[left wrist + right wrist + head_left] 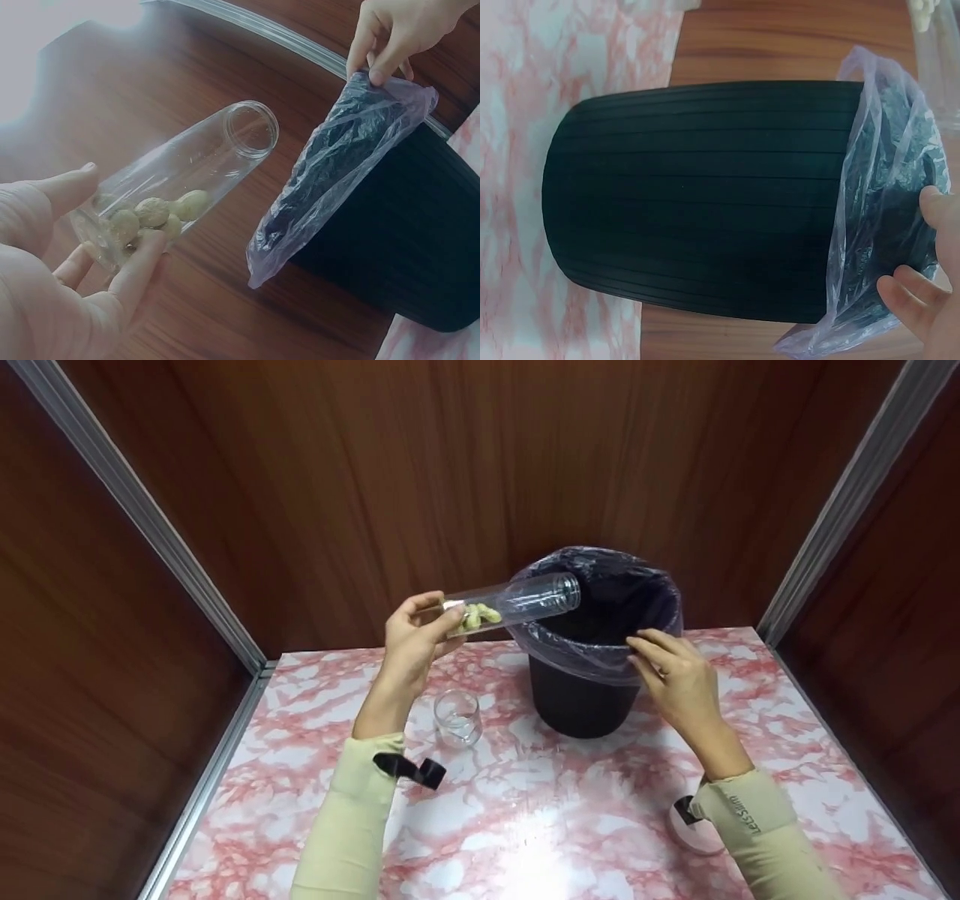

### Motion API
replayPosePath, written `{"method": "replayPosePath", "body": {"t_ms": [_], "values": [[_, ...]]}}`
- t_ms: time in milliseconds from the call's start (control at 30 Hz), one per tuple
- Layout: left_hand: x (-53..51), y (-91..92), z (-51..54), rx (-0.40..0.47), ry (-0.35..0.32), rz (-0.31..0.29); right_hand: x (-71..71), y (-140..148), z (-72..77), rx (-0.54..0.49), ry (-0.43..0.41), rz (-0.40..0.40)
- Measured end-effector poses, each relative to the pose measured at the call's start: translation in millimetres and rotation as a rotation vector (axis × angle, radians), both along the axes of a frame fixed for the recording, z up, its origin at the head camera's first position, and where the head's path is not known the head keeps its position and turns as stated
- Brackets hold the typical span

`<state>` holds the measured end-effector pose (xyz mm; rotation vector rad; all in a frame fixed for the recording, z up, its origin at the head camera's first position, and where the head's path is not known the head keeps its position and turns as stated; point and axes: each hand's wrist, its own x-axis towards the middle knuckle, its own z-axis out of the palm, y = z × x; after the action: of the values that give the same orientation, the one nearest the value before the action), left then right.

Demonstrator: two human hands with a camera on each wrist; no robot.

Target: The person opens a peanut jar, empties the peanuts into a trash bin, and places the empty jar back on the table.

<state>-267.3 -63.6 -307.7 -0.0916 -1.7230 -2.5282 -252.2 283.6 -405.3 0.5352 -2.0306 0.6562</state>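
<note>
My left hand holds a clear plastic jar by its base end. The jar lies tilted, its lidless mouth over the left rim of a black trash can. Several pale yellow-green, nut-like lumps sit near the jar's base; their exact kind is unclear. A translucent purple trash bag lines the can and folds over its rim. With thumb and fingers, my right hand grips the bag at the can's right front rim. The can's inside is dark, so its contents cannot be made out.
A small clear glass stands on the red-and-white marbled table, left of the can. Partly under my right forearm lies a round white lid-like disc. Brown wood-grain panels with metal edge strips enclose the back and sides.
</note>
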Motion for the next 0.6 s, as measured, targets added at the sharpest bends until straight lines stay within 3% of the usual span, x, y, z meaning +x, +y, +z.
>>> {"method": "replayPosePath", "body": {"t_ms": [233, 600], "values": [[-10.6, 3.5, 3.6, -0.072, -0.028, 0.017, -0.8, -1.7, -1.9, -0.002, -0.006, 0.009], [-18.2, 13.9, 12.1, -0.172, -0.039, 0.037, -0.2, -0.2, 0.0, -0.013, -0.002, -0.006]]}}
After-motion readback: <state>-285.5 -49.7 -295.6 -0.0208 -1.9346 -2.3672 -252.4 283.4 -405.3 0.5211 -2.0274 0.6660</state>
